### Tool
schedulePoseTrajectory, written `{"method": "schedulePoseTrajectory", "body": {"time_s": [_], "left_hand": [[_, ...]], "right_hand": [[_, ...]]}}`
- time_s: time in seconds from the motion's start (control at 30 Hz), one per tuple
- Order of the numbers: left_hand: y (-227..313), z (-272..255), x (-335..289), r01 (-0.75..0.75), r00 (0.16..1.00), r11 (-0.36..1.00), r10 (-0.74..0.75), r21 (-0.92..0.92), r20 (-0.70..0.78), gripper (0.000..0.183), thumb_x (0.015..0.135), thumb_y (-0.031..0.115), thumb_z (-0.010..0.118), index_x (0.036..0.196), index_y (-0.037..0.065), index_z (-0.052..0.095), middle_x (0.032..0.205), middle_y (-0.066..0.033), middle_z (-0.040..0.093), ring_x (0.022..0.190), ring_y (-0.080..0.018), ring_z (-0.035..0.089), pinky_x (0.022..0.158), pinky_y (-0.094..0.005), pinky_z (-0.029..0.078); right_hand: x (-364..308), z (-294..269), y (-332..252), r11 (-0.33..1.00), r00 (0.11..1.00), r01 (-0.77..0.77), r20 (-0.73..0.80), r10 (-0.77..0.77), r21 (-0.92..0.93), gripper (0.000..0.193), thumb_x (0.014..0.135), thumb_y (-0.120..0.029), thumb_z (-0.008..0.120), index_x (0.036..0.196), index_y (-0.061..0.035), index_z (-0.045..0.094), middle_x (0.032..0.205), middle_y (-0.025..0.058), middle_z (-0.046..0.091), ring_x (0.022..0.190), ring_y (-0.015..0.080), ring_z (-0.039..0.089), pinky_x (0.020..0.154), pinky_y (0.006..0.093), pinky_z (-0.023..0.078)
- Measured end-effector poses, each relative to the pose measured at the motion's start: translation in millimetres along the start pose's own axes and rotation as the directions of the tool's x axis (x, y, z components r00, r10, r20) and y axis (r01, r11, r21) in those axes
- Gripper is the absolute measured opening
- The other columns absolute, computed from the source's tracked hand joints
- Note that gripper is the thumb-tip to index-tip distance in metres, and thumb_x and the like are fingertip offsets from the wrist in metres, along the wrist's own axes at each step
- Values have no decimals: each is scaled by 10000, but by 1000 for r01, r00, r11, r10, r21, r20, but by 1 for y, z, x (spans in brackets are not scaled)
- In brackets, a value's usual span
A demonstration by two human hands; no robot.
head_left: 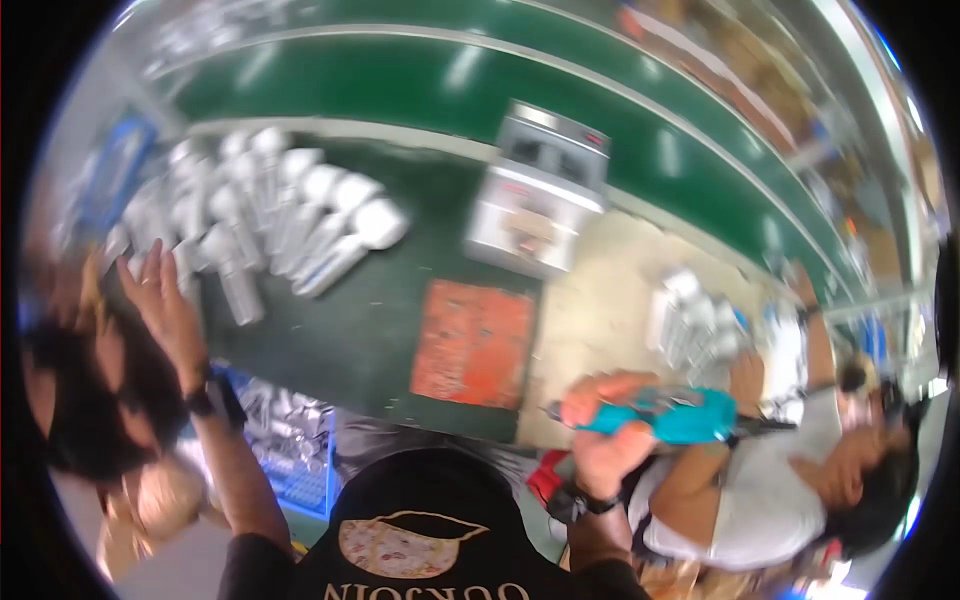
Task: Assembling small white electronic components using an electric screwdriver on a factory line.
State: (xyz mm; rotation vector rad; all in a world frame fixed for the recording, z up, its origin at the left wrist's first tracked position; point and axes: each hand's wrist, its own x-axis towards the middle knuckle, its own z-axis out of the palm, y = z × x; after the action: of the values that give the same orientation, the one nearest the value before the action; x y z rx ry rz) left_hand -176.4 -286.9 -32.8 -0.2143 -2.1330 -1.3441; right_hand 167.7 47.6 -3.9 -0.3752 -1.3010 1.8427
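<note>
My right hand (612, 452) is wrapped round a teal electric screwdriver (696, 414), held level above the right part of the bench, its thin tip pointing left. My left hand (168, 312) reaches out at the far left with fingers spread and nothing in them. Beside its fingertips lies a spread of white handheld devices (232, 270) with wide heads and slim handles. Whether the fingers touch one of them I cannot tell, as the picture is blurred.
An orange-red worn mat (472, 345) lies on the dark green bench (370, 330), with a grey box-shaped machine (540, 190) behind it. More white devices (692, 325) lie at the right, near a co-worker in white (760, 490). Another person sits at left; a blue crate (300, 485) stands below.
</note>
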Motion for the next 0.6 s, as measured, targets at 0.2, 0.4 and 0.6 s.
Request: {"method": "schedulePoseTrajectory", "body": {"time_s": [0.2,0.4,0.6], "left_hand": [[235,155,-145,-124,387,785,601,-607,699,356,906,114,689,1250,47,623,1227,-148,647,1074,-248,653,910,-348,521],[299,308,-297,-118,254,761,644,-638,722,478,895,435,683,1075,-1,604,1056,-127,644,941,-298,635,853,-398,512],[315,344,-331,-111,207,933,358,-342,910,549,746,524,754,969,35,640,1005,-176,661,1004,-345,612,877,-466,490]], "right_hand": [[-17,-31,-24,975,996,67,-37,-77,-214,673,868,-632,664,1031,-4,485,665,77,513,565,201,527,530,333,449],[-35,-39,-36,967,993,78,-68,-97,-242,679,866,-624,674,1057,-3,479,690,83,524,591,205,537,537,336,445],[-45,-50,-40,963,993,63,-84,-87,-262,704,856,-631,680,1088,3,478,715,85,533,612,210,543,539,332,442]]}}
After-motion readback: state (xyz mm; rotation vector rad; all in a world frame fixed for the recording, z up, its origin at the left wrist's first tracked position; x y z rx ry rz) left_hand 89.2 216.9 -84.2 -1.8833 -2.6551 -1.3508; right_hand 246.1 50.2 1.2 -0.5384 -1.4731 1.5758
